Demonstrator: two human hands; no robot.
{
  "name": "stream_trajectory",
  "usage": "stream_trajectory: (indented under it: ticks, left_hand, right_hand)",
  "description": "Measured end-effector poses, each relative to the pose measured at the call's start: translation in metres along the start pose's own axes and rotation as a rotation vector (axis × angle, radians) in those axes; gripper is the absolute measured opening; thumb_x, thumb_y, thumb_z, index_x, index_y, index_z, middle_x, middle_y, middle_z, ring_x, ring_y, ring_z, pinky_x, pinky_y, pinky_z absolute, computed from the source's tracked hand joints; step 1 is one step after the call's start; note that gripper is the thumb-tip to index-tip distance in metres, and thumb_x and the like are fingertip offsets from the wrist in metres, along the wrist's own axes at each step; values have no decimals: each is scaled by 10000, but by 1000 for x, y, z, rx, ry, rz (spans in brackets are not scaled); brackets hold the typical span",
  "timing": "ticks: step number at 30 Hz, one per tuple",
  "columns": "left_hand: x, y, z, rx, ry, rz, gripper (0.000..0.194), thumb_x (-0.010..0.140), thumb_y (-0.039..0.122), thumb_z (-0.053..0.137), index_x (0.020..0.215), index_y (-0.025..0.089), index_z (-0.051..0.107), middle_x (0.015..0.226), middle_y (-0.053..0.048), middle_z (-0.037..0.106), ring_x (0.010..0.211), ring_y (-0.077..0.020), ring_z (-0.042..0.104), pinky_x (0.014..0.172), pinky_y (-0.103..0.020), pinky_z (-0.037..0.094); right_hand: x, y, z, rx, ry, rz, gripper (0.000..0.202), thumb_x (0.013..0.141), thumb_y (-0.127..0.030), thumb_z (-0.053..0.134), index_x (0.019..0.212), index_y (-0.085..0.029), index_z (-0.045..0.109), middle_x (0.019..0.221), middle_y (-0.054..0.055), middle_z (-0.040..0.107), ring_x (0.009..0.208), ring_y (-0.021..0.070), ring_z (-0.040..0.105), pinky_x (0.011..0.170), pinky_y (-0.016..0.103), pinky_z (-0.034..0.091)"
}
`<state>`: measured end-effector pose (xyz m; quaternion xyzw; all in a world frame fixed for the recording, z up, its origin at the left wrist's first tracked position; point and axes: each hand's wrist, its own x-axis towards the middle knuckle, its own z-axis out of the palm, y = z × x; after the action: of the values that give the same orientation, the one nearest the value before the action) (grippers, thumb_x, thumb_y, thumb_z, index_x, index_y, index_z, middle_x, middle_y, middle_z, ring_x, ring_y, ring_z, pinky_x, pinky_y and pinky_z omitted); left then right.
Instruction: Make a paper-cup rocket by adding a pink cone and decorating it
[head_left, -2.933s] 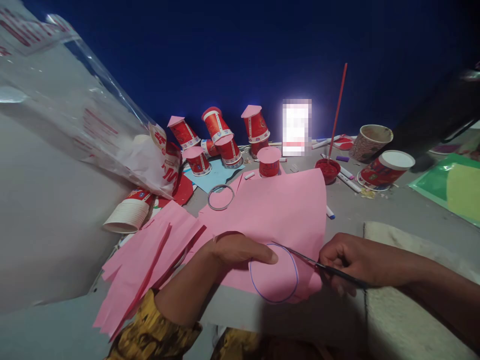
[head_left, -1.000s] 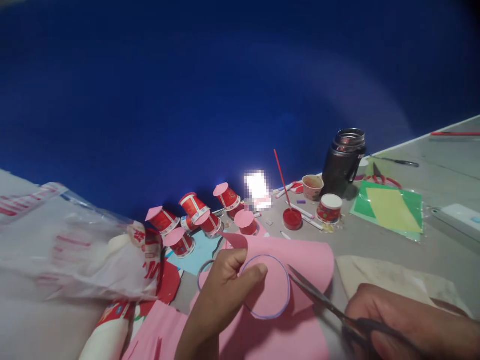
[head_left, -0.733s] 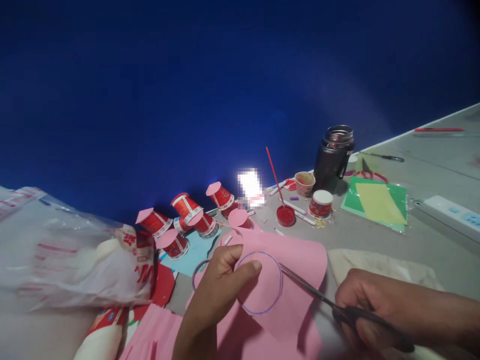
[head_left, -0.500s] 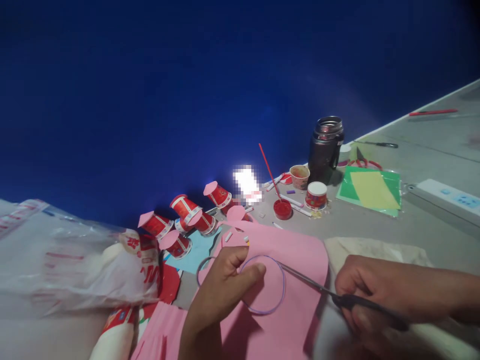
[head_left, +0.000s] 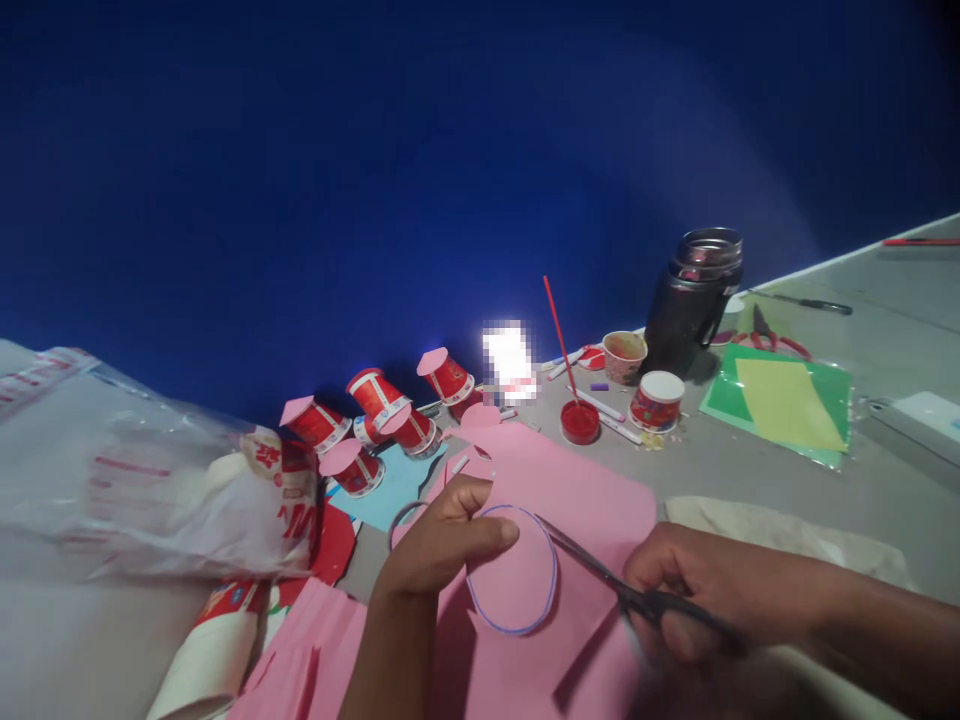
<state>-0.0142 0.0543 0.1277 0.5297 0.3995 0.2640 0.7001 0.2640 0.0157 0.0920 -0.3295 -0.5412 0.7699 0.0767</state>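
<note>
My left hand [head_left: 446,540] pinches a large pink sheet of paper [head_left: 577,480], its thumb lying over a circle outlined in purple [head_left: 517,585]. Black-handled scissors [head_left: 634,595] are gripped in my right hand [head_left: 690,575], with fingers wrapped around the handles. The blades point up and left, lying along the upper right of the purple line. A slit runs in the paper below the blades.
Several red paper cups [head_left: 379,400] topped with pink discs stand at the back left. A dark flask [head_left: 694,300], a dish of red paint [head_left: 580,422] and green and yellow sheets [head_left: 787,405] lie right. A plastic bag [head_left: 150,480] is left.
The scissors and my right hand have moved left, bringing the blades closer along the purple circle. The paper has turned slightly in my left hand, and the view has shifted.
</note>
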Motion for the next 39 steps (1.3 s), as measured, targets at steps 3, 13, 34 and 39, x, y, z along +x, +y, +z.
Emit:
stream_trajectory:
  ticks: [3,13,34,39]
  left_hand:
    - [2,-7,2,-27,37,-35,474,635,452,825,495,190,456,498,68,280,512,-70,205,524,-257,146]
    - [-3,-24,6,-98,236,-137,442,644,543,875,646,144,684,580,-2,520,550,-117,435,555,-245,334]
    - [-34,-56,66,-235,841,41,397,673,463,910,828,118,786,716,-47,712,661,-162,593,652,-282,529]
    - [-31,-52,69,-264,827,37,379,670,447,912,808,122,773,701,-46,702,643,-159,588,634,-279,521]
  right_hand:
    - [7,-1,-1,17,-15,13,689,597,-805,833,682,-135,692,605,8,610,541,110,499,500,211,363]
    - [37,29,11,407,40,53,395,554,-467,916,637,-143,705,556,-17,596,540,108,477,518,214,360]
    - [47,47,19,253,65,19,145,717,-263,782,699,-125,741,596,8,690,537,106,543,520,190,375]
    - [41,35,20,242,105,16,112,702,-234,762,684,-130,726,565,-9,644,542,116,547,527,195,382]
